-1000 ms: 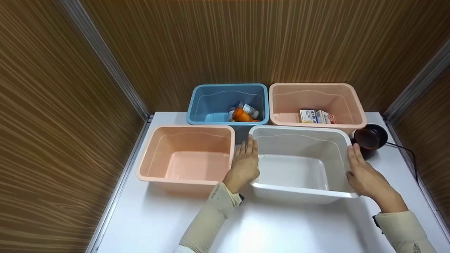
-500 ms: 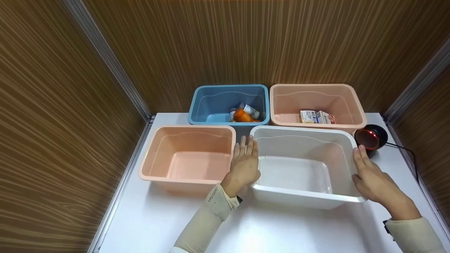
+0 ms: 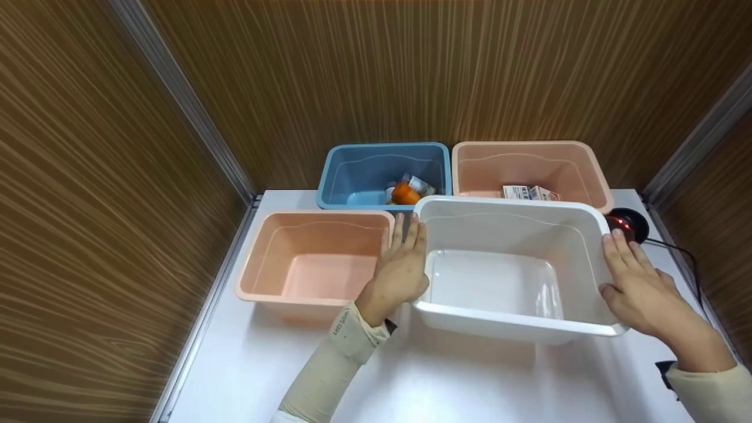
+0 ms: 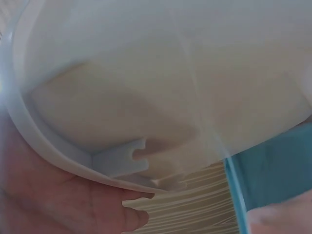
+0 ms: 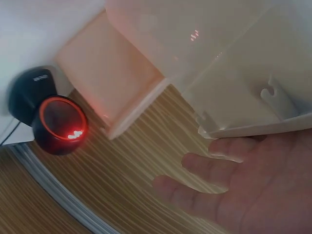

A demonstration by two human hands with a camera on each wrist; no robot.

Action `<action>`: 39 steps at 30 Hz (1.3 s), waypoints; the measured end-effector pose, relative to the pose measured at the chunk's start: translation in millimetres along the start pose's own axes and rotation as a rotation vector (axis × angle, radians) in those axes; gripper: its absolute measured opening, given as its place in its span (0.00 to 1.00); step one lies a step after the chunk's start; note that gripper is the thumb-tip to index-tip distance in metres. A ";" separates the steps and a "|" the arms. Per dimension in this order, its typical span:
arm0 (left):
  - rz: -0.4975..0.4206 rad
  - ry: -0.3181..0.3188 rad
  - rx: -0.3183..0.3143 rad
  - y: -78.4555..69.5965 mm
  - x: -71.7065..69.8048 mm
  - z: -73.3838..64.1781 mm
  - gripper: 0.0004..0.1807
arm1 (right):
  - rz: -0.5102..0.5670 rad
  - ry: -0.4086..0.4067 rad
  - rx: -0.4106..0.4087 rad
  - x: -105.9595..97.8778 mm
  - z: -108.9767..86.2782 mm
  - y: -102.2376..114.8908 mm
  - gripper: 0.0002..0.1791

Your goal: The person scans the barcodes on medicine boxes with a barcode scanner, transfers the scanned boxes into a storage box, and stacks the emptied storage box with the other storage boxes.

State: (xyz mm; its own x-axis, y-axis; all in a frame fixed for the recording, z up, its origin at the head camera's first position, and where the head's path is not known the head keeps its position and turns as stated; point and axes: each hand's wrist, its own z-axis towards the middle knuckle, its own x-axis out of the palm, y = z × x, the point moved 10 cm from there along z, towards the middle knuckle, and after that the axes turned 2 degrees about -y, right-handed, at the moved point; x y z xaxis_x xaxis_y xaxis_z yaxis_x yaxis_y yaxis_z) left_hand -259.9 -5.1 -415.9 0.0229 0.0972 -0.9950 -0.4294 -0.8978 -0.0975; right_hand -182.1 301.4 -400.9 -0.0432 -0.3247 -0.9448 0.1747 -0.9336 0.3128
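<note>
A white plastic bin (image 3: 499,326) is held between my two hands, its inside bare. My left hand (image 3: 399,271) presses flat against its left side, fingers straight and pointing away from me. Against the right side lies my right hand (image 3: 640,294), its fingers also straight. The rim's underside and a small notched tab show above the left palm in the left wrist view. In the right wrist view the bin's wall (image 5: 234,73) rises above the right palm. The bin's back rim covers part of the peach bin behind it.
Left of the white bin stands an empty peach bin (image 3: 294,298). A blue bin (image 3: 352,170) behind holds several bottles (image 3: 406,192); a second peach bin (image 3: 523,161) holds small printed boxes (image 3: 517,192). A black corded device with a red-lit ring (image 5: 61,124) stands at the right.
The white bin first slid its right end slightly toward me, then rose with both hands, now overlapping the back peach bin's front rim. The device's ring has lit red.
</note>
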 end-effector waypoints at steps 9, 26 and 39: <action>-0.027 -0.020 0.002 10.9 -29.3 -6.1 0.46 | 0.000 -0.001 -0.035 -20.4 6.5 18.0 0.42; 0.030 -0.138 -0.025 41.1 -97.1 -16.3 0.42 | 0.037 -0.021 -0.062 -57.6 33.0 59.1 0.42; 0.000 -0.180 -0.043 63.2 -136.8 -28.4 0.39 | 0.011 -0.049 -0.069 -81.6 47.1 91.1 0.42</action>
State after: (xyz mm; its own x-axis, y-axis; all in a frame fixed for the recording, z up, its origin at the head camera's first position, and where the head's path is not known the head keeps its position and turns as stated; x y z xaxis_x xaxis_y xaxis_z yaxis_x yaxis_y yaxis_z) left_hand -264.5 -87.3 -286.5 -0.1405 0.1693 -0.9755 -0.3908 -0.9148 -0.1024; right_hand -209.1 235.7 -290.8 -0.0886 -0.3431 -0.9351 0.2429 -0.9179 0.3138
